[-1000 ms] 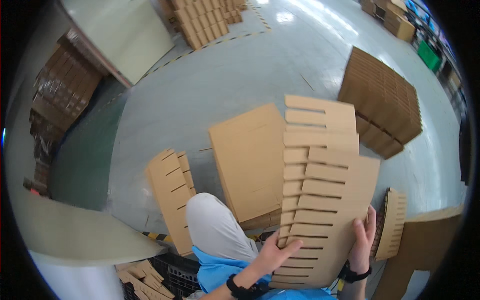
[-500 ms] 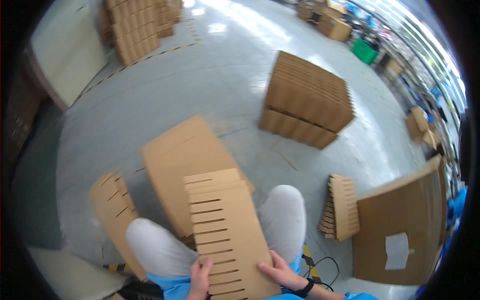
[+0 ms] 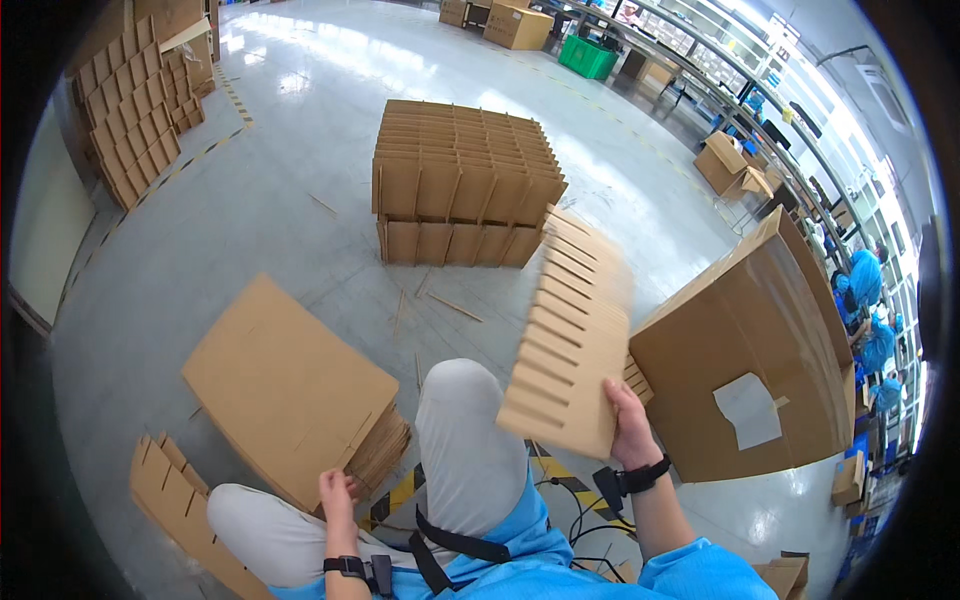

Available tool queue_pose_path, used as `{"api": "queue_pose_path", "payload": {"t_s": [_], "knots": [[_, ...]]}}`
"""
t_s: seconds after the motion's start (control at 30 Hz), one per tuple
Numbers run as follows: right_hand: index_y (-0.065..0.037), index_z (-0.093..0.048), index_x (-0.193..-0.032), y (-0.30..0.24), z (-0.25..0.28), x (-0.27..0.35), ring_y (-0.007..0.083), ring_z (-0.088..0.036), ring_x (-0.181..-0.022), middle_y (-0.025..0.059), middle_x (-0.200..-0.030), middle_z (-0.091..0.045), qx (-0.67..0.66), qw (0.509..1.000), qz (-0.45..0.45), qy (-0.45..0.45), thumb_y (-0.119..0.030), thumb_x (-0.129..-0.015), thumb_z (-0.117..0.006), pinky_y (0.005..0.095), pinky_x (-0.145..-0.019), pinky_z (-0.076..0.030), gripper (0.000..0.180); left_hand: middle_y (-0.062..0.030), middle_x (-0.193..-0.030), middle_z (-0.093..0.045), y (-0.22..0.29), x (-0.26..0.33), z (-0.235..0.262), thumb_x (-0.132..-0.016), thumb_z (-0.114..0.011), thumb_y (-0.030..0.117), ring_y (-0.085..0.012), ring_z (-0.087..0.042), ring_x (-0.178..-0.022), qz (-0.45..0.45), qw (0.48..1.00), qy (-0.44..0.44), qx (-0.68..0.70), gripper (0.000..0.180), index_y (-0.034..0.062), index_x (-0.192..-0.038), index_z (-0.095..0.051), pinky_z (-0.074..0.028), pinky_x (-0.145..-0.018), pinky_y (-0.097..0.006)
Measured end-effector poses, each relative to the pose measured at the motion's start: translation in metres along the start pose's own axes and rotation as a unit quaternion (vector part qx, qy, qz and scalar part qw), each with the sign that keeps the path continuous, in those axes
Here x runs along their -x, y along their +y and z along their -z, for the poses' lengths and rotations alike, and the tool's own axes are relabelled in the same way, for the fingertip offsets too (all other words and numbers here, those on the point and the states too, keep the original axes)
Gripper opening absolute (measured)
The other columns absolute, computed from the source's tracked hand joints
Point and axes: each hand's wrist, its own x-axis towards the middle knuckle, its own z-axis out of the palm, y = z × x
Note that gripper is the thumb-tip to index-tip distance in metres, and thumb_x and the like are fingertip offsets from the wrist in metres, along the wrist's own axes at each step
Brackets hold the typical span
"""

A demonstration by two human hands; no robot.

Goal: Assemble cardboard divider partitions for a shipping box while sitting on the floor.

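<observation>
My right hand (image 3: 632, 425) grips the lower right edge of a slotted cardboard divider (image 3: 572, 335), raised and tilted over the floor to the right of my knee. A row of slots is cut into the divider's left edge. Beside my left knee, my left hand (image 3: 338, 490) has its fingers loosely bent and apart, with nothing visible in them. It is close to the near corner of a stack of flat cardboard sheets (image 3: 290, 385) on the floor. More slotted cardboard (image 3: 637, 378) shows partly behind the held divider.
Ahead stands a block of assembled cardboard partitions (image 3: 465, 185), with cardboard strips (image 3: 455, 306) scattered near it. A large carton (image 3: 750, 350) stands at the right, above black cables (image 3: 580, 515). Slotted pieces (image 3: 185, 500) lie at the left. People in blue work by benches at the far right.
The slotted divider has gone from my lap, held in both hands, to the right in my right hand alone. My left hand has let go and moved left. The view has turned right.
</observation>
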Motion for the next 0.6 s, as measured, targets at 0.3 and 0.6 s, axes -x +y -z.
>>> {"api": "queue_pose_path", "payload": {"t_s": [0.3, 0.6], "knots": [[0.002, -0.046, -0.132, 0.055, 0.007, 0.014, 0.0251, -0.058, -0.112, 0.0139, -0.127, -0.057, -0.114, 0.993, -0.015, 0.041, -0.030, -0.099, -0.046, 0.0375, -0.097, -0.047, 0.046, -0.0130, -0.088, -0.062, -0.022, 0.041, -0.013, -0.093, -0.056, 0.022, -0.0167, -0.061, -0.074, -0.070, 0.984, -0.152, -0.062, 0.045, 0.0071, -0.130, -0.034, -0.050, -0.064, -0.032], [0.000, -0.039, -0.134, 0.056, -0.086, 0.025, 0.0176, -0.055, -0.105, 0.0111, -0.121, -0.055, 0.128, 0.976, 0.176, -0.028, -0.023, -0.098, -0.054, 0.0316, -0.089, -0.046, 0.045, -0.0163, -0.085, -0.062, -0.044, 0.028, -0.036, -0.090, -0.058, 0.027, -0.0264, -0.062, -0.076, -0.160, 0.984, -0.040, -0.062, 0.057, 0.0050, -0.134, -0.031, -0.050, -0.070, -0.040]]}}
